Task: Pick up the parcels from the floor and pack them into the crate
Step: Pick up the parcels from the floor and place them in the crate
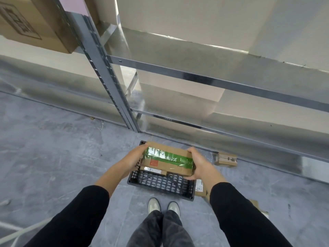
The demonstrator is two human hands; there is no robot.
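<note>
As I stand over the black crate on the floor, my left hand and right hand clasp opposite ends of a green-taped parcel above its far half; a smaller parcel lies nearby.

One crate at 6 o'clock. Five parcels: green-taped parcel above it, inner parcel inside, and at 4 to 5 o'clock near-shelf parcel, labelled parcel, half-hidden parcel. Two hands: left hand, right hand. Two shoes. One carton, 10 o'clock.
</note>
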